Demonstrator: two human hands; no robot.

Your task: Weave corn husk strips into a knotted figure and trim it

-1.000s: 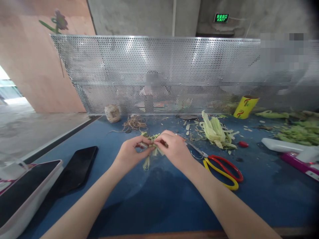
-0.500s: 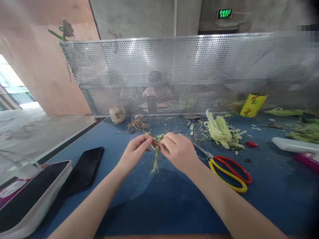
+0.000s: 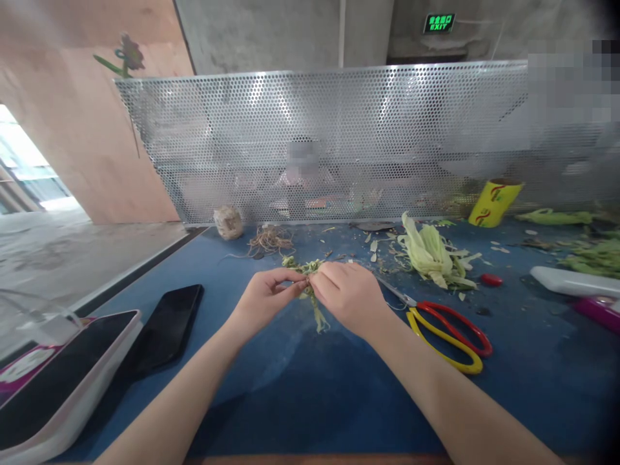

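Note:
Over the middle of the blue table, my left hand (image 3: 267, 298) and my right hand (image 3: 346, 296) meet with fingertips pinched together. Between them is a small bundle of pale green husk strips (image 3: 318, 318), twisted or knotted, with loose ends hanging below and curled bits showing above the fingers. Both hands are closed on this bundle; the fingers hide its centre. Scissors (image 3: 445, 329) with one red and one yellow handle lie just right of my right hand, blades pointing toward it. Farther back sits a clump of pale corn husks (image 3: 429, 255).
A black phone (image 3: 167, 329) and a white-edged device (image 3: 62, 381) lie at left. Behind are a tangle of brown fibre (image 3: 270, 240), a wrapped lump (image 3: 227, 223), a yellow roll (image 3: 495, 203) and a perforated metal screen (image 3: 339, 103). A red object (image 3: 491, 279) and white tool (image 3: 571, 281) lie right.
My left fingers have closed in against my right fingertips at the bundle. The hanging husk end has swung to the right and slightly up.

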